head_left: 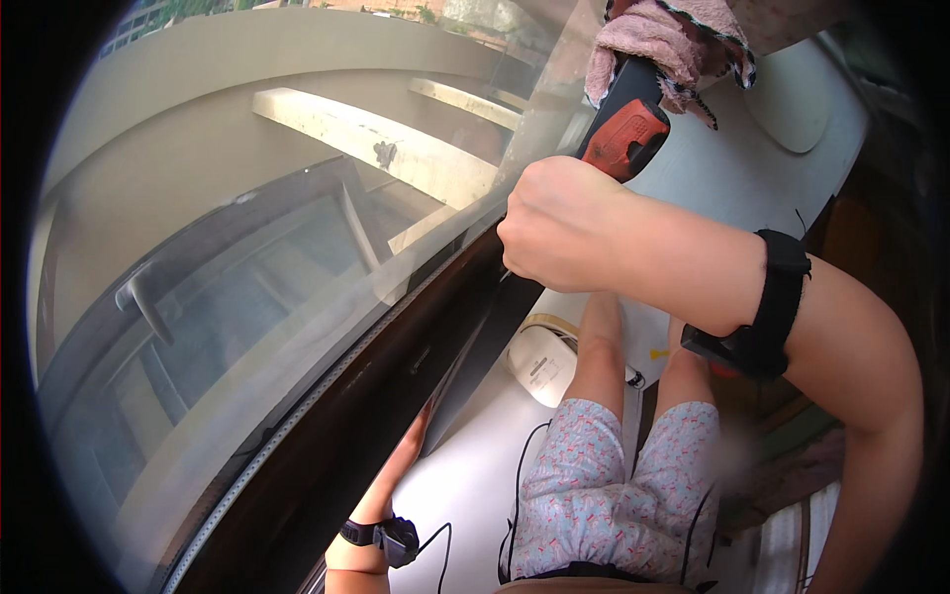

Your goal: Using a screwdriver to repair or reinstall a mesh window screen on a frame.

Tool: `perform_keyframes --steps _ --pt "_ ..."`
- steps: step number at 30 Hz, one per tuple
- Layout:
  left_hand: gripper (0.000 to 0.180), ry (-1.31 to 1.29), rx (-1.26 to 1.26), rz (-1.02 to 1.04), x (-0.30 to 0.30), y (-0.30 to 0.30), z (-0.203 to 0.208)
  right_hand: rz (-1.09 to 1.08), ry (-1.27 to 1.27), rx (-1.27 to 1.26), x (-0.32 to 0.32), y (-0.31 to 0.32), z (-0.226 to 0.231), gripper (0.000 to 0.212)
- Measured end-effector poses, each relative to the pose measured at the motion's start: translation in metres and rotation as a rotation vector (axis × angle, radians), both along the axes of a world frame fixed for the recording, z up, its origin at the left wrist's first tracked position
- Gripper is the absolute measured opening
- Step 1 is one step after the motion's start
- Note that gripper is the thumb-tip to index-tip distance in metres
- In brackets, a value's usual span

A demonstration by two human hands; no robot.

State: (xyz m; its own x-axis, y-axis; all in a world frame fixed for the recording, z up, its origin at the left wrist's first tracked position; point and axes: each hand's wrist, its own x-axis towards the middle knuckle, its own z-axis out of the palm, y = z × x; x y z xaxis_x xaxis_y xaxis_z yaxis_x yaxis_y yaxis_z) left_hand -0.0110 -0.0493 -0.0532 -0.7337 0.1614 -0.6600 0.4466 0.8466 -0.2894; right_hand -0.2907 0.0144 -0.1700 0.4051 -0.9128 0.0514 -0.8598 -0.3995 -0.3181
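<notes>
Right hand fisted around a red-and-black tool handle at a dark window frame.

Nearest, the right hand (564,233) is curled tight into a fist around the lower end of a tool handle (625,139), its grip rubbery red with black, the top hidden under a nubbly pink towel (665,40). A black strap (767,302) bands that forearm. Lower down, the left hand (414,431) reaches up to the dark, smooth window frame (386,396); its fingers seem to lie against the frame, but how far they spread cannot be told. Beyond the frame, the glass pane (247,257) is glossy with reflections, and a white ledge (475,475) runs below the frame.
</notes>
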Motion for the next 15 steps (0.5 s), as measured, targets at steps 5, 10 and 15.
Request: perform_keyframes --steps 5,10,15 --pt "0.013 0.304 0.354 0.647 -0.01 0.004 0.001 -0.001 -0.017 -0.009 0.001 0.004 -0.002 0.005" --pt "0.007 0.233 0.264 0.459 -0.009 0.002 -0.001 -0.354 -0.099 0.32 0.015 0.034 0.007 0.017" --pt "0.011 0.266 0.292 0.898 0.003 0.01 0.001 -0.592 -0.724 0.343 0.045 0.109 -0.011 0.028"
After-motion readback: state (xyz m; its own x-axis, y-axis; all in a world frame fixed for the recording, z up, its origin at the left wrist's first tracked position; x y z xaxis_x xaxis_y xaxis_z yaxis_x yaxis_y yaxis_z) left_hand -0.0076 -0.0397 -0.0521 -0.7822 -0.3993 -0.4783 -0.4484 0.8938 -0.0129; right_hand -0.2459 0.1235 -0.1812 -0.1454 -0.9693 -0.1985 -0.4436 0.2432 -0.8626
